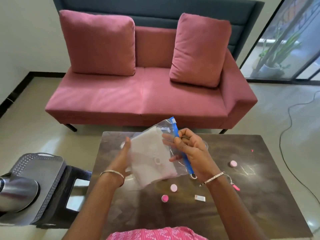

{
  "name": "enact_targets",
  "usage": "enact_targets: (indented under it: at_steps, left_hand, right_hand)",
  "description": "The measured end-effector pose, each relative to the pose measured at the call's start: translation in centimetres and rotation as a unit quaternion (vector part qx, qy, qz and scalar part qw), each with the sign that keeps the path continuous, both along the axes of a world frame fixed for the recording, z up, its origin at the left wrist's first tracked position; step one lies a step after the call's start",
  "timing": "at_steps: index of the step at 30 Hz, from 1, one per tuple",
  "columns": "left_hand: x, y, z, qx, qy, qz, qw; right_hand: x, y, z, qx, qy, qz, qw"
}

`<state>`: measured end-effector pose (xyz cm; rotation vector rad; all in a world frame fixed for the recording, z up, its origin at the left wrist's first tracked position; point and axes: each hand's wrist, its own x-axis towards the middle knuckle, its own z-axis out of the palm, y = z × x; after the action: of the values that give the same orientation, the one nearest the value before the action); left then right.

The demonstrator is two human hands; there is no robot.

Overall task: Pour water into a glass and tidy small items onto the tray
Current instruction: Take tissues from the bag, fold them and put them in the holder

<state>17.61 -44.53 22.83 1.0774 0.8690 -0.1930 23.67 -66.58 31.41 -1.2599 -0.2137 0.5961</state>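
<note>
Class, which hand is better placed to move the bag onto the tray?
Probably left: the left hand rests on the bag, nearest the tray; the right hand pinches its zip, farther away.

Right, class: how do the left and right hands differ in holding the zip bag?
The left hand looks flat, fingers straight; the right hand is curled. The left rests against the zip bag; the right pinches its blue zip strip. Both wear a wrist bangle.
</note>
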Motion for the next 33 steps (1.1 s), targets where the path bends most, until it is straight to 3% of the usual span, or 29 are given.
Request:
enact_targets:
  at_steps: [2, 5, 10, 16, 22, 30, 33]
  left_hand:
    - [-0.5, -1.4, -1.0, -0.097, -0.039, -0.046, 0.993]
    - [-0.5, -3.0, -1.6, -0.144, -0.105, -0.034, 0.983]
    - [-1.2, -4.3, -1.9, -0.127, -0.14, 0.035, 0.981]
    - [-2.8, -6.5, -1.3, -0.119, -0.198, 0.055, 0.971]
    - [-4.3, -7.7, -1.1, -0.096, -0.228, 0.065, 0.967]
    - [-5.8, -8.8, 0.3, -0.06, -0.233, 0.092, 0.966]
    - [-6.3, -8.7, 0.6, -0.052, -0.232, 0.104, 0.966]
  right_hand:
    - [0.6, -1.1, 0.2, 0.023, 0.002, 0.008, 1.0]
    - [1.4, -2.2, 0.6, 0.028, 0.015, -0.005, 0.999]
    - [2.8, -4.6, 0.7, 0.037, 0.093, 0.001, 0.995]
    - [3.3, -6.5, 0.5, -0.064, 0.02, 0.069, 0.995]
    - [2.8, -6.2, 0.0, -0.118, -0.004, 0.048, 0.992]
    - [2.4, -5.2, -0.2, -0.183, -0.13, 0.047, 0.973]
    - [2.1, -4.7, -0.3, -0.172, -0.115, 0.047, 0.977]
